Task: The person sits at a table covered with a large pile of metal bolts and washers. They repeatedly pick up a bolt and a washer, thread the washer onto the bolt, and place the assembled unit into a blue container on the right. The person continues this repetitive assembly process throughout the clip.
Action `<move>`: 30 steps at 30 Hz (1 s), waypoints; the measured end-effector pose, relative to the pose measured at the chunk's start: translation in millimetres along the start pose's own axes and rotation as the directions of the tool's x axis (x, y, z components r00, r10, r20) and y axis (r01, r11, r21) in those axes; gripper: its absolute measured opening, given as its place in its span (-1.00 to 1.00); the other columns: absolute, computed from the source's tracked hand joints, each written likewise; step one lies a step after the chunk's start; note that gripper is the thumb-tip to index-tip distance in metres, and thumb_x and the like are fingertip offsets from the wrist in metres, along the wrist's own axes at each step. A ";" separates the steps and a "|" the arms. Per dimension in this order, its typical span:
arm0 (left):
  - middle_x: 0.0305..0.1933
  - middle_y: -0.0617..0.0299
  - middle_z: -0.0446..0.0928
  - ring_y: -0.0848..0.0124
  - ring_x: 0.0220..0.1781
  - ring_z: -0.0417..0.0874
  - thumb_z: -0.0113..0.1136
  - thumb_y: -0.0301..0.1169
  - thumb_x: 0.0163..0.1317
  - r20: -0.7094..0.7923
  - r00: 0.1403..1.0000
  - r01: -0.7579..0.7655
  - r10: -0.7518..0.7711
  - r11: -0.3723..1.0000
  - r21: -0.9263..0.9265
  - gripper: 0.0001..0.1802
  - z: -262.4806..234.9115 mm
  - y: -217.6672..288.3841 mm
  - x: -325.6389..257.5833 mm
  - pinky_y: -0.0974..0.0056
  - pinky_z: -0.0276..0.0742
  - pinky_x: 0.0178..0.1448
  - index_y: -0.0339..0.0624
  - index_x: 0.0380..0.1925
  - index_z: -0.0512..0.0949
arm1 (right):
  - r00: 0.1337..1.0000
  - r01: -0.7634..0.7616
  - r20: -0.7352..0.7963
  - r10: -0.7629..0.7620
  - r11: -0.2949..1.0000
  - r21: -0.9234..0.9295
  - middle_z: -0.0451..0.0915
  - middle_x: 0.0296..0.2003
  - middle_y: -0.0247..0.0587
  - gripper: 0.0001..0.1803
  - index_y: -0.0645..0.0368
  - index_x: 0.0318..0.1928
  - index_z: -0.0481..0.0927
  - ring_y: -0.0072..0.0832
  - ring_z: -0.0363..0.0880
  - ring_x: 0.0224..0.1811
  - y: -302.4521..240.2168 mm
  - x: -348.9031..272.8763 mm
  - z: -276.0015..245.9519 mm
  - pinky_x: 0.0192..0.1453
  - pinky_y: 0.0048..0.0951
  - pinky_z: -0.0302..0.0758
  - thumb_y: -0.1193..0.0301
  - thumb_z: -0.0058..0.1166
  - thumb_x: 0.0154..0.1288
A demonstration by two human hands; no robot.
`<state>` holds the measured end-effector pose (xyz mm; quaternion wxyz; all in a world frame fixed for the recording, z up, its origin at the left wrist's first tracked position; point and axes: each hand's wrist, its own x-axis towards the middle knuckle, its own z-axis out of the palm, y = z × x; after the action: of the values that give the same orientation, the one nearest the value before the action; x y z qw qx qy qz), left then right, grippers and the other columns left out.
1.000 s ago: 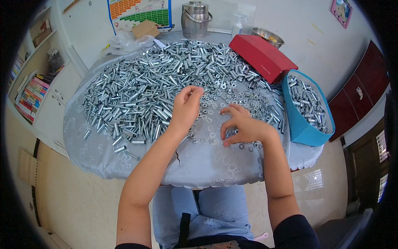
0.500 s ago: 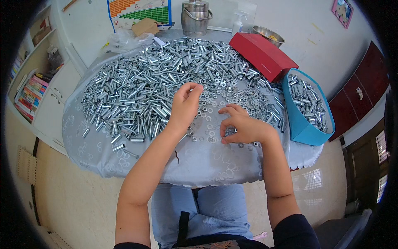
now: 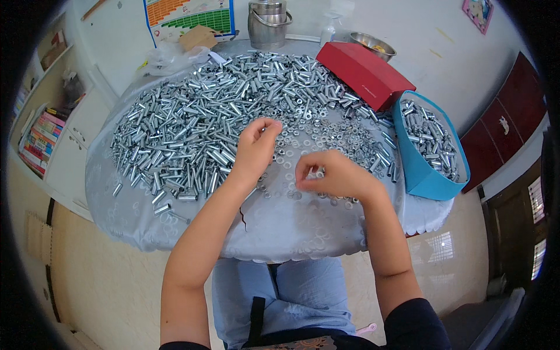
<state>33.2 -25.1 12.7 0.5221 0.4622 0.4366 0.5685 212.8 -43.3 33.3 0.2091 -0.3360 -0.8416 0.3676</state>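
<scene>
My left hand (image 3: 256, 146) is closed over the right edge of a large heap of silvery metal sleeves and bolts (image 3: 192, 122). Its thumb and fingers are pressed together, and whatever lies between them is hidden. To the right, my right hand (image 3: 335, 174) hovers low over scattered washers and nuts (image 3: 344, 137), thumb and forefinger brought together in a pinch. Anything in that pinch is too small to make out. A few loose washers (image 3: 289, 164) lie on the cloth between the two hands.
A blue fabric bin (image 3: 429, 175) full of metal sleeves stands at the right edge, beside a red box (image 3: 367, 76). At the back are a steel pot (image 3: 268, 29), a metal bowl (image 3: 373, 44) and a plastic bag (image 3: 172, 58). A grey cloth (image 3: 280, 233) covers the table.
My right hand has moved slightly left, and its spread fingers have drawn together into a pinch. The left hand stays closed in nearly the same place; the whole view has shifted slightly.
</scene>
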 end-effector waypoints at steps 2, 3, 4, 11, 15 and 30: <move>-0.72 0.47 0.21 0.66 -0.77 0.08 0.06 -0.29 0.16 0.044 0.999 0.033 -0.033 0.999 -0.005 -0.81 -1.2 -1.2 0.9 0.48 -0.06 -0.69 -0.19 -0.39 0.49 | 0.977 0.079 -0.206 -0.060 0.993 0.084 0.54 -0.49 -0.38 -0.89 0.22 -0.44 0.53 -0.59 0.50 -0.44 -1.9 4.5 -1.1 -0.30 -0.58 0.42 0.51 0.19 -0.01; -0.73 0.47 0.19 0.66 -0.78 0.06 0.06 -0.28 0.16 0.068 0.996 0.054 -0.053 0.999 -0.009 -0.81 -0.8 -3.2 1.2 0.48 -0.08 -0.70 -0.18 -0.40 0.49 | 0.965 0.082 -0.262 -0.031 0.979 0.186 0.54 -0.48 -0.38 -0.89 0.23 -0.43 0.52 -0.63 0.49 -0.43 -0.1 5.4 -1.5 -0.31 -0.60 0.42 0.52 0.19 0.00; -0.73 0.49 0.16 0.67 -0.77 0.05 0.04 -0.28 0.16 0.090 0.991 0.102 -0.100 0.995 -0.020 -0.82 -0.8 -2.8 1.1 0.49 -0.09 -0.70 -0.15 -0.43 0.47 | 0.949 0.091 -0.314 0.003 0.954 0.285 0.53 -0.48 -0.39 -0.89 0.24 -0.43 0.52 -0.66 0.48 -0.42 2.8 6.8 -2.0 -0.32 -0.63 0.41 0.53 0.19 0.02; -0.73 0.52 0.09 0.70 -0.75 0.02 -0.03 -0.35 0.12 0.233 0.947 0.224 -0.223 0.974 0.022 -0.88 -0.9 4.8 -4.3 0.51 -0.10 -0.68 -0.10 -0.51 0.43 | 0.924 0.090 -0.349 0.157 0.797 0.597 0.53 -0.43 -0.39 -0.84 0.23 -0.38 0.50 -0.68 0.49 -0.37 6.8 13.5 -3.3 -0.26 -0.67 0.43 0.56 0.22 0.02; -0.72 0.53 0.10 0.71 -0.74 0.03 -0.05 -0.38 0.09 0.273 0.937 0.221 -0.219 0.975 0.023 -0.90 -1.8 1.6 -2.7 0.52 -0.09 -0.68 -0.12 -0.51 0.44 | 0.944 0.067 -0.290 0.157 0.769 0.635 0.54 -0.41 -0.37 -0.85 0.23 -0.37 0.50 -0.66 0.50 -0.33 11.8 14.4 -3.8 -0.22 -0.66 0.44 0.57 0.21 0.02; -0.71 0.50 0.04 0.68 -0.75 -0.01 -0.03 -0.33 0.11 0.401 0.886 0.294 -0.233 0.951 -0.098 -0.87 -5.1 6.9 -3.7 0.51 -0.10 -0.67 -0.12 -0.49 0.39 | 0.934 0.091 -0.322 0.153 0.770 0.632 0.53 -0.37 -0.37 -0.85 0.25 -0.32 0.51 -0.66 0.50 -0.30 8.5 16.0 1.8 -0.17 -0.65 0.43 0.51 0.19 0.08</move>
<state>27.0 -29.4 18.3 0.7043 0.4589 0.3387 0.4226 204.3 -28.4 27.4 0.4526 -0.3199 -0.6089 0.5674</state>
